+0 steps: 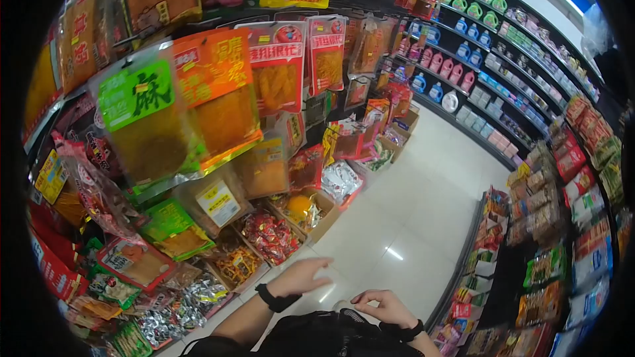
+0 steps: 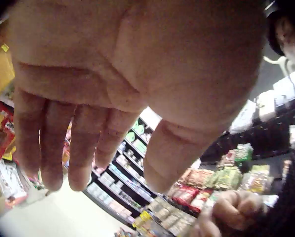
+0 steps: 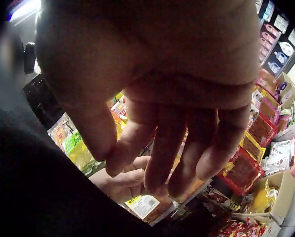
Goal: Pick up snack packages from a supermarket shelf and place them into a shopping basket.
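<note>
My left hand (image 1: pixel 301 276) hangs over the floor at the lower middle of the head view, just right of the boxes of wrapped snacks. In the left wrist view this same hand (image 2: pixel 132 59) shows a bare palm with fingers stretched out. To its right, near my body, my right hand (image 1: pixel 383 305) has loosely bent fingers, with the thumb close to the index finger. Nothing is held in the right palm (image 3: pixel 162 64) in its own wrist view. Closest to the left hand are a box of red-wrapped snacks (image 1: pixel 270 235) and a carton with a yellow bag (image 1: pixel 304 210).
Hanging packs, among them a green-labelled pack (image 1: pixel 142 112) and an orange pack (image 1: pixel 218 92), fill the left rack. A tiled aisle floor (image 1: pixel 410 185) runs ahead. Snack shelves (image 1: pixel 549 251) line the right side. Detergent bottles (image 1: pixel 450 69) stand on the far shelves.
</note>
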A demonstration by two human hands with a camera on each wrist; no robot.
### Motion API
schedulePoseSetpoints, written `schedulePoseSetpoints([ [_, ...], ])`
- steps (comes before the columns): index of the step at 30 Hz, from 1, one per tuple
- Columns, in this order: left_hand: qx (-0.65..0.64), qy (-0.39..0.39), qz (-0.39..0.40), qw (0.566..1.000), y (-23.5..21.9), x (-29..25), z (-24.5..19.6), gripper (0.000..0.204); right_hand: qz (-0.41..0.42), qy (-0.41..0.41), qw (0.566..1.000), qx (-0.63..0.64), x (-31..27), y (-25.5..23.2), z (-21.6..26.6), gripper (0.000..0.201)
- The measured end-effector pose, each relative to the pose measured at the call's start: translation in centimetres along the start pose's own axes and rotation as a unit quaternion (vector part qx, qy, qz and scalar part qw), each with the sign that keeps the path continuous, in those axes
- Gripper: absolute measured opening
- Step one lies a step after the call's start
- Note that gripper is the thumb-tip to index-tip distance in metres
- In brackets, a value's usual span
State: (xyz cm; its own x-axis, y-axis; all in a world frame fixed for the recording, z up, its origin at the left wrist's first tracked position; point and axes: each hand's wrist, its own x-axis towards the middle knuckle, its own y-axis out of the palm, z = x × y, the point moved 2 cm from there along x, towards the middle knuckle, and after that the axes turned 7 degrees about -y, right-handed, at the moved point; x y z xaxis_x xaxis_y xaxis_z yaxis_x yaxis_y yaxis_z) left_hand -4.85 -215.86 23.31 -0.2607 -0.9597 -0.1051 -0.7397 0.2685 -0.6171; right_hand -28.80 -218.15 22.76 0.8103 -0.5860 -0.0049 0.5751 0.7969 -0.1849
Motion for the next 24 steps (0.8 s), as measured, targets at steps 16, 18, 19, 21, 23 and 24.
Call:
schedulePoseSetpoints([
  [16, -0.406, -0.154, -0.483, 0.760, -10.7, 23.1, 10.6, 0.090, 0.007, -0.018, 0.999, -0.031, 16.7, -20.0, -3.4, 0.021],
  [18, -0.397, -0.130, -0.543, 0.728, -12.4, 25.5, 12.3, 0.091, 0.011, -0.047, 0.997, -0.053, 20.6, -22.1, -3.5, 0.025],
  [19, -0.397, -0.120, -0.565, 0.714, -13.0, 26.6, 13.5, 0.090, 0.013, -0.046, 0.997, -0.057, 22.7, -23.3, -3.4, 0.025],
  [21, -0.361, -0.056, -0.584, 0.724, -14.9, 28.6, 16.1, 0.089, 0.013, -0.039, 0.997, -0.064, 26.9, -25.3, -3.3, 0.028],
  [23, -0.259, -0.223, -0.666, 0.663, -16.1, 29.4, 17.6, 0.087, 0.016, -0.022, 0.997, -0.074, 31.1, -27.0, -3.8, 0.035],
  [24, -0.249, -0.267, -0.680, 0.636, -16.9, 29.4, 16.3, 0.082, 0.007, -0.051, 0.997, -0.064, 33.2, -27.5, -3.7, 0.040],
])
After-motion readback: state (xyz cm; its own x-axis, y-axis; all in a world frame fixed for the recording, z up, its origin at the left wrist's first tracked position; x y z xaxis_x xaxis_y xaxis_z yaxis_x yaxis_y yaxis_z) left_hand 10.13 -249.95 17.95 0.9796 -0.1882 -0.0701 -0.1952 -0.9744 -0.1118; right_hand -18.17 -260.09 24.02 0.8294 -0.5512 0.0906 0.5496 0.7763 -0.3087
